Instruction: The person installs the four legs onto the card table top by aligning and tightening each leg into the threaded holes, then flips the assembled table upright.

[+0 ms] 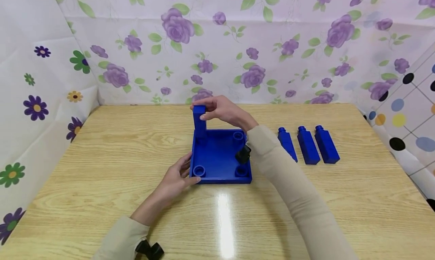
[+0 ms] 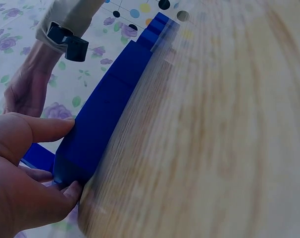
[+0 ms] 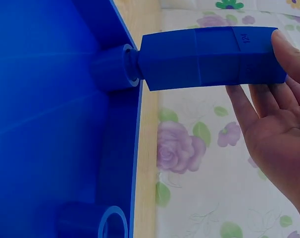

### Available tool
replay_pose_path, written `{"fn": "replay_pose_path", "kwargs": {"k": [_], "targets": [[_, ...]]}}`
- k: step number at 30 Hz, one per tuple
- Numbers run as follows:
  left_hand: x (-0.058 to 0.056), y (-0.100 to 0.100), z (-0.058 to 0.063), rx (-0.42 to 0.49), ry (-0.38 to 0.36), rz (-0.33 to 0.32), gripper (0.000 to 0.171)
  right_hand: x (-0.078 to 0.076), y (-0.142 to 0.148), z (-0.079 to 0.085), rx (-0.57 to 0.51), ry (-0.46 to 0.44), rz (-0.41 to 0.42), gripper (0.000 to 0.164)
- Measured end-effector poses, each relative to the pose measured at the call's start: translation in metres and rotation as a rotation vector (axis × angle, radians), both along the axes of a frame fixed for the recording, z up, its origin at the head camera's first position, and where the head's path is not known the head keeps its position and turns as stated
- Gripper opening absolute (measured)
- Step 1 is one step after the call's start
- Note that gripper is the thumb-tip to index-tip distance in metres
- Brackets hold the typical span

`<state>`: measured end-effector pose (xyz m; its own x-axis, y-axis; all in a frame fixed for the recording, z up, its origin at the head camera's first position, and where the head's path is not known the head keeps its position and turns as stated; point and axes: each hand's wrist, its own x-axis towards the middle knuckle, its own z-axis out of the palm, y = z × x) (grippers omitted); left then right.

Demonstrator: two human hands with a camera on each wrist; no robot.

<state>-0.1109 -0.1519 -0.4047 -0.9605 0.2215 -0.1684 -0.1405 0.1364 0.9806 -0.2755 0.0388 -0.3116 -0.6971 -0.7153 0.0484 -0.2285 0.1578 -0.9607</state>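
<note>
A blue square tabletop piece (image 1: 219, 156) lies upside down, its raised rim and round corner sockets facing up. At its far left corner stands a blue table leg (image 1: 199, 121), upright, with its threaded neck in the socket's mouth in the right wrist view. My right hand (image 1: 222, 110) holds the upper end of this leg between thumb and fingers. My left hand (image 1: 175, 177) grips the near left corner of the tabletop piece, thumb on the front rim and fingers along the left side. In the left wrist view, finger and thumb pinch the blue edge (image 2: 100, 109).
Three more blue legs (image 1: 308, 148) lie side by side on the wooden table (image 1: 112, 158), right of the tabletop piece, necks pointing away. Behind the table hangs a floral cloth (image 1: 217, 56). Open sockets show at the near left (image 1: 199, 171) and far right (image 1: 238, 136).
</note>
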Motion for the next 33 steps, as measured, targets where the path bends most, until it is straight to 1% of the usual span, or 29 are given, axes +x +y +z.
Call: {"fn": "replay_pose_path", "kwargs": {"k": [5,8,11,15,18,22,28,33], "targets": [[0.0,0.0,0.0,-0.002,0.003,-0.001,0.08,0.0,-0.001,0.0,-0.004,-0.01,-0.004,0.049],[0.0,-0.001,0.001,0.003,0.004,-0.004,0.08,0.001,-0.002,-0.001,0.014,0.013,-0.032,0.049],[0.0,-0.001,0.001,0.005,0.002,-0.01,0.079,0.001,-0.003,-0.001,0.057,0.052,-0.077,0.05],[0.0,-0.001,0.001,0.005,-0.001,-0.013,0.079,0.004,-0.005,-0.002,0.081,0.074,-0.112,0.054],[0.0,-0.001,0.001,0.003,-0.003,-0.015,0.079,0.007,-0.007,-0.003,0.085,0.089,-0.127,0.057],[0.0,0.0,0.002,0.001,-0.003,-0.019,0.079,0.01,-0.011,-0.003,0.112,0.135,-0.144,0.059],[0.001,0.0,0.001,-0.011,-0.002,-0.014,0.078,0.015,-0.015,-0.004,0.141,0.166,-0.199,0.057],[0.001,0.0,0.001,-0.012,0.0,-0.007,0.078,0.018,-0.019,-0.008,0.153,0.223,-0.253,0.052]]}}
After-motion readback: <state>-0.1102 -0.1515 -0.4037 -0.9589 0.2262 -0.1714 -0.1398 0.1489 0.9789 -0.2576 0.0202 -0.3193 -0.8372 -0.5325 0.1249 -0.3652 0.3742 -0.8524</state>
